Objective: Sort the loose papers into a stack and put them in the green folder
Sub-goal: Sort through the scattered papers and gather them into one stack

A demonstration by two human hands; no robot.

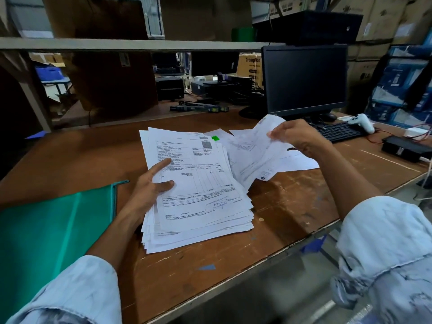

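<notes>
Your left hand (pixel 152 183) is gripping the stack of papers (pixel 198 197) at its left edge, thumb and forefinger lying on the top sheet and the other fingers hidden beneath, so the pile is staying pinned and roughly squared on the desk (pixel 287 206) while you are adding to it. The edges are fanning out unevenly, so I judge the stack is still needing a tap to align it. Your right hand (pixel 297 136) is pinching 1 loose sheet (pixel 252 150) by its upper corner, lifted and curling over the remaining loose papers (pixel 297 160) lying just right of the stack. The green folder (pixel 46 230) is lying closed at the desk's left, near your left forearm, within easy reach for the finished pile.
</notes>
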